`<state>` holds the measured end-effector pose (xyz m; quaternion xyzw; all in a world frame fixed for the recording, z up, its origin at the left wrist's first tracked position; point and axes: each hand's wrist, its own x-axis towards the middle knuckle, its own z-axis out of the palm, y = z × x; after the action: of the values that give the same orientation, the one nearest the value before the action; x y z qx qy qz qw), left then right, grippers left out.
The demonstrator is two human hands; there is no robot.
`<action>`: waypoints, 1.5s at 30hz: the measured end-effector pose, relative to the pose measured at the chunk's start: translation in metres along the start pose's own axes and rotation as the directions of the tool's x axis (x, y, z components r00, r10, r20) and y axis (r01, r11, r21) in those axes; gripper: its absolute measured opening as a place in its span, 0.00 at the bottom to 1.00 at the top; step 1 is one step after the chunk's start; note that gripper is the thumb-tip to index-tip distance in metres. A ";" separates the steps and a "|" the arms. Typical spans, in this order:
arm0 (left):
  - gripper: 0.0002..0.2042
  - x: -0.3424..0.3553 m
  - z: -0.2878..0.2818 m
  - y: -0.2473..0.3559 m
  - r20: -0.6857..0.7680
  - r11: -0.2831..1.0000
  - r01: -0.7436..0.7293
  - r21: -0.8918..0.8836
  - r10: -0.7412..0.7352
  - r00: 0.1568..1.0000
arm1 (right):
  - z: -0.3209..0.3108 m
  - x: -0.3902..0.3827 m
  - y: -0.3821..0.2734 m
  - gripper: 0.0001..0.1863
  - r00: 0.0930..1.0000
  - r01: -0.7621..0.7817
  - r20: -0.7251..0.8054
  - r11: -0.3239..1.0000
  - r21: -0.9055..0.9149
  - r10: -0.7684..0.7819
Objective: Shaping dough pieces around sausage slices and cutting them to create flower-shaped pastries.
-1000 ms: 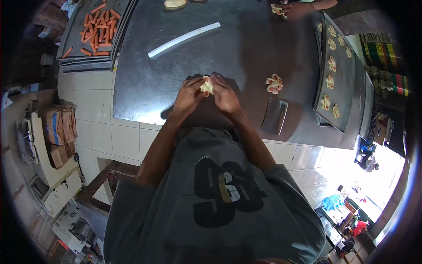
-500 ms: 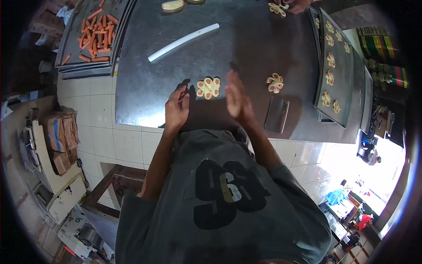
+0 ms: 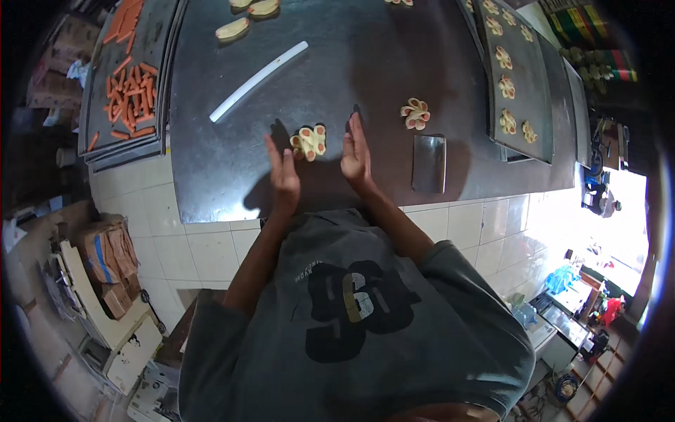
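A flower-shaped dough piece with sausage slices [image 3: 310, 143] lies on the dark table between my hands. My left hand [image 3: 283, 174] is just left of it, fingers stretched out and palm turned inward; whether a fingertip touches the dough I cannot tell. To the right, my right hand [image 3: 356, 153] stands on edge, fingers straight and together, apart from the dough. Neither hand holds anything. Farther right lies a second dough flower [image 3: 415, 113], with a flat metal scraper [image 3: 429, 163] nearer to me.
Across the table [image 3: 337, 70] lies a white tube [image 3: 259, 81]. Oblong filled dough pieces [image 3: 233, 29] rest at the far left. A tray of sausages [image 3: 130, 98] stands left of the table. On the right, a baking tray [image 3: 524, 84] bears several dough flowers.
The view has shifted, and the co-worker's hands at the far edge are out of sight. My left fingers have straightened from a loose curl. Both hands remain beside the dough flower.
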<state>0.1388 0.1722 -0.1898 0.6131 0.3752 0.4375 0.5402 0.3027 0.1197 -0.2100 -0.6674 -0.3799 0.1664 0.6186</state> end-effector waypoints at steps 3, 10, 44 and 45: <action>0.30 0.003 -0.023 -0.006 0.012 0.987 0.024 0.161 -0.027 1.000 | -0.028 0.000 0.001 0.17 0.994 -0.068 0.067 0.979 -0.191 0.082; 0.22 0.033 -0.034 -0.017 0.085 0.930 0.191 0.314 -0.228 0.970 | -0.021 -0.003 -0.020 0.14 0.909 -0.357 0.226 0.934 -0.006 0.349; 0.29 0.051 0.002 -0.004 0.352 0.824 -0.313 0.473 0.148 0.924 | 0.000 0.060 -0.019 0.13 0.759 -0.322 0.455 0.875 -0.361 0.466; 0.28 0.054 0.001 -0.006 0.358 0.830 -0.335 0.447 0.177 0.917 | 0.001 0.060 -0.023 0.13 0.766 -0.340 0.433 0.871 -0.354 0.475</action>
<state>0.1579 0.2233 -0.1885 0.8360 0.3020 0.2961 0.3495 0.3349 0.1621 -0.1729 -0.7402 -0.3915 0.4166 0.3538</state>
